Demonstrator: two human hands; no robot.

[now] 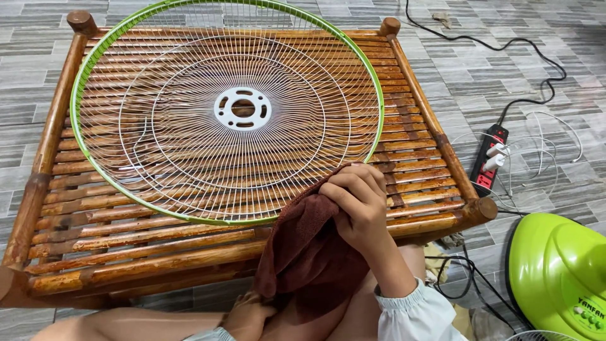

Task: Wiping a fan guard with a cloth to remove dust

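Right hand [356, 202] clenched on brown cloth [309, 252], touching fan grille [189, 164]

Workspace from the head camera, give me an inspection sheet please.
Surface: bamboo slat table, low, on grey tiled floor.
Job's things: fan grille, white wire with green rim, flat on table; brown cloth.
Clutter: nothing seen on table.
Grippers: right hand presses cloth at grille's rim; left hand at cloth's lower end.
Cables: black cord, power strip, white leads.
Surroundings: green fan base.
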